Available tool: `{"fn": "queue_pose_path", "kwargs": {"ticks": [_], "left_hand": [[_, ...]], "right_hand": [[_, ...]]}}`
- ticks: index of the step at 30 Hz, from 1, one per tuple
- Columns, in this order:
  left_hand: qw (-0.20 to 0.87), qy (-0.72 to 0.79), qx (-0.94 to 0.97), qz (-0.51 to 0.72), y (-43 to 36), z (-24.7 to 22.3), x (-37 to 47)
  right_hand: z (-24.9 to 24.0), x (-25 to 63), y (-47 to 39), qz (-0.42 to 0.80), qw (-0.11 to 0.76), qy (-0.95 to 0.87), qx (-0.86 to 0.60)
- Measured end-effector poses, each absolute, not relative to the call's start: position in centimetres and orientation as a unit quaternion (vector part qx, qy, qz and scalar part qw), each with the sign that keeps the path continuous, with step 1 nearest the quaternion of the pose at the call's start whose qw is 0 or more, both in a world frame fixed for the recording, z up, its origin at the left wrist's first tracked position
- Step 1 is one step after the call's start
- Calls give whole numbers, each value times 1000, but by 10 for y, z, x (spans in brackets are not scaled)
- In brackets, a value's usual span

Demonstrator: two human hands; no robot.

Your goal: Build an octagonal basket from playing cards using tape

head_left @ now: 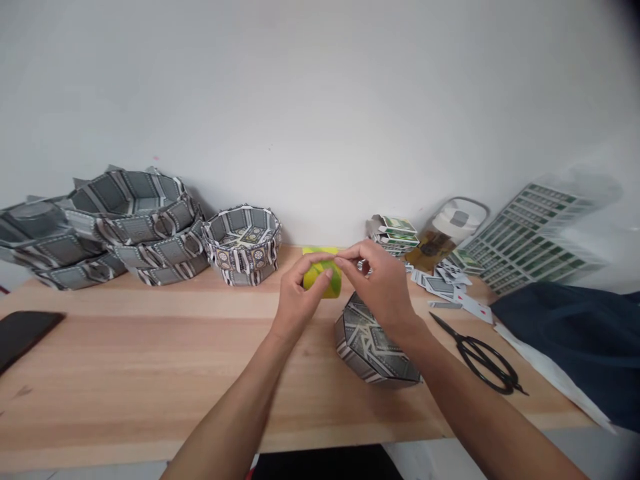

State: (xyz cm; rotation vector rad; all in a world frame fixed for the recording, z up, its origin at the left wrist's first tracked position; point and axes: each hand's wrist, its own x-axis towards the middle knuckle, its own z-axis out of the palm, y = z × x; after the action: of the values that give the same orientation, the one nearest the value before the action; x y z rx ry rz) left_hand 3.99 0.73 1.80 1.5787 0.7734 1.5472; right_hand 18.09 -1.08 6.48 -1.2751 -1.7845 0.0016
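Observation:
My left hand (301, 288) grips a small yellow-green object (327, 285) with a rounded side, thumb across its front; whether it is a tape roll or a packet I cannot tell. At its upper right edge, the fingers of my right hand (373, 277) are pinched together, touching the left fingertips. What they pinch is too small to make out. Below my right wrist an octagonal box made of folded playing cards (367, 343) rests on the table, its patterned flat face upward and partly hidden by the forearm.
Stacked folded-card bowls (145, 227) and a smaller bowl (243, 243) line the wall at left. A dark phone-like slab (27, 337) lies at far left. Rightward are card boxes (395, 233), a bottle (445, 227), loose cards (443, 283), black scissors (483, 357) and dark cloth (575, 340).

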Motion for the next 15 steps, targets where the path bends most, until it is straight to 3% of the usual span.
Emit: {"fn": "queue_pose_path", "kwargs": {"ticks": [15], "left_hand": [[251,337,674,608,9,2,51]], "right_hand": [[53,188,-10,-113,434,-757,-476]]}}
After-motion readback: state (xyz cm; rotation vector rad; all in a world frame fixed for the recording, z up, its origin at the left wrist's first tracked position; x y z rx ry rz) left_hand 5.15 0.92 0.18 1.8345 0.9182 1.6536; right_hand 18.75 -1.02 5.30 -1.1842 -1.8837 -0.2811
